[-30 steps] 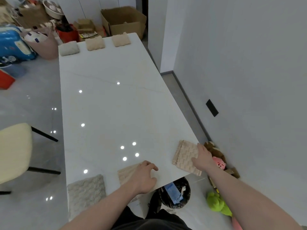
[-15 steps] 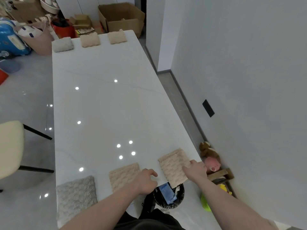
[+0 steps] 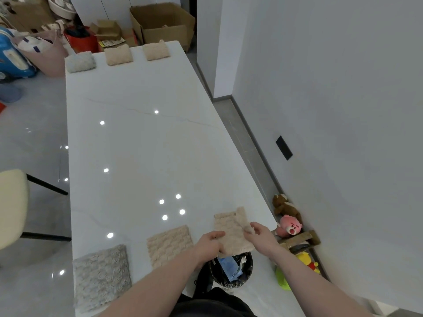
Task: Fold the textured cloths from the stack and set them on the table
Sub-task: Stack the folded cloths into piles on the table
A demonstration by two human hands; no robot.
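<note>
Head view of a white tabletop with both hands at its near right corner. The left hand curls its fingers round the near left edge of a beige textured cloth, and the right hand pinches the cloth's right edge, where a flap is turned up over the fingers; the fingertips of both hands are partly hidden by the fabric, so how deep the grip goes cannot be told. The held cloth lies partly on the tabletop and overhangs the near edge, its underside out of sight. Just left of the left hand a second beige cloth lies flat on the tabletop, and further left a grey cloth lies flat at the near left corner, its lower edge meeting the tabletop rim. Well beyond the hands, along the far edge, three folded cloths sit in a row: a grey folded cloth, a middle folded cloth and a right folded cloth. Below the hands a black bin stands on the floor, half hidden by the tabletop and the cloth; its contents are hard to make out. To the right of the right hand, plush toys lie against the wall. A pale chair is cut off by the left border.
</note>
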